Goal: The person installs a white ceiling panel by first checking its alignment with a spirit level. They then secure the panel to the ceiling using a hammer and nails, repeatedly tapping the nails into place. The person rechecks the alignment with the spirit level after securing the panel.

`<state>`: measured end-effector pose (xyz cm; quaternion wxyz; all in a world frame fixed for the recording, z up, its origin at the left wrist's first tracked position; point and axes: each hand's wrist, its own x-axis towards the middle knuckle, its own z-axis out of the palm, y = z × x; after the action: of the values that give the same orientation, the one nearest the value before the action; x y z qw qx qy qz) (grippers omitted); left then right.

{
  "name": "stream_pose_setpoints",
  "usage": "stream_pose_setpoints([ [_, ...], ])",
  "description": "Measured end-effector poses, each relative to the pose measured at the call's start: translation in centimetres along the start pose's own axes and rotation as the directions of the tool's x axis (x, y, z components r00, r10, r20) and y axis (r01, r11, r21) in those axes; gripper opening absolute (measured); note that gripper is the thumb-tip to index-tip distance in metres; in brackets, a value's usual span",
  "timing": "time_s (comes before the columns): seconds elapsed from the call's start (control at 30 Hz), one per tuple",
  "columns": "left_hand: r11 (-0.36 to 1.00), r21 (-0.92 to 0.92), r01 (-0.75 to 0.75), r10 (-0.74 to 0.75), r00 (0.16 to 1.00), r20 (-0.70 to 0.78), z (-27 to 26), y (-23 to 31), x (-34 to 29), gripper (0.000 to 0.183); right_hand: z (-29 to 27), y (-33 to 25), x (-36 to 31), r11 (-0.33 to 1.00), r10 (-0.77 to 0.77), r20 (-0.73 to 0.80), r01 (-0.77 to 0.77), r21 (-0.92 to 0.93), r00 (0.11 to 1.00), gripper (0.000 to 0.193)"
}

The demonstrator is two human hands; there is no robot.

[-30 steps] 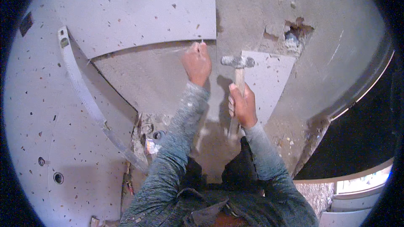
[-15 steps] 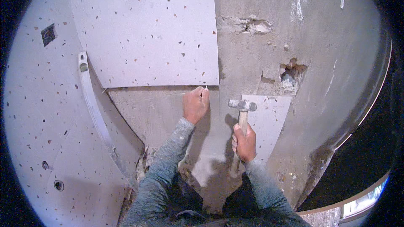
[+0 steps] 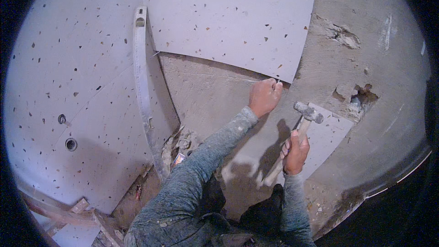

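The person's left hand is raised to the wall, fingers curled shut and pinching something thin, a nail or small chisel as far as I can make out, just under the lower right corner of the big speckled tile. The tool itself is too small to name for sure. The right hand is wrapped tight round the wooden handle of a hammer, whose metal head hangs near the left hand but not touching it, over the top edge of a smaller pale tile.

By my reckoning the wall is part done. Two tiles sit on this face: the large one along the top and the small one lower right. Between and below them the bare grey plaster shows, scored with a fine line, and the right side of the wall is rough, with two broken holes, one high, one beside the small tile. The left wall is already covered in speckled tile, with a pale trim strip running down the corner. Rubble lies at the foot of that strip. One hammer, two hands at work, nobody else in sight
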<state>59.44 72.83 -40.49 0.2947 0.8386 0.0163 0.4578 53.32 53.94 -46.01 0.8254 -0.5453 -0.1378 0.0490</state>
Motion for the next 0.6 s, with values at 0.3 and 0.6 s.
stream_pose_setpoints([
  [0.3,0.997,-0.056,0.058,-0.061,0.995,-0.072,1.0,-0.3,-0.1,0.039,0.9,0.1,-0.3,0.997,-0.014,0.057,0.018,-0.081,0.998,0.024],
  [0.6,0.999,0.003,0.038,-0.037,0.996,-0.082,1.3,0.2,-0.1,0.037,0.8,-0.1,-0.2,0.996,-0.038,0.053,0.042,-0.078,0.998,0.022],
])
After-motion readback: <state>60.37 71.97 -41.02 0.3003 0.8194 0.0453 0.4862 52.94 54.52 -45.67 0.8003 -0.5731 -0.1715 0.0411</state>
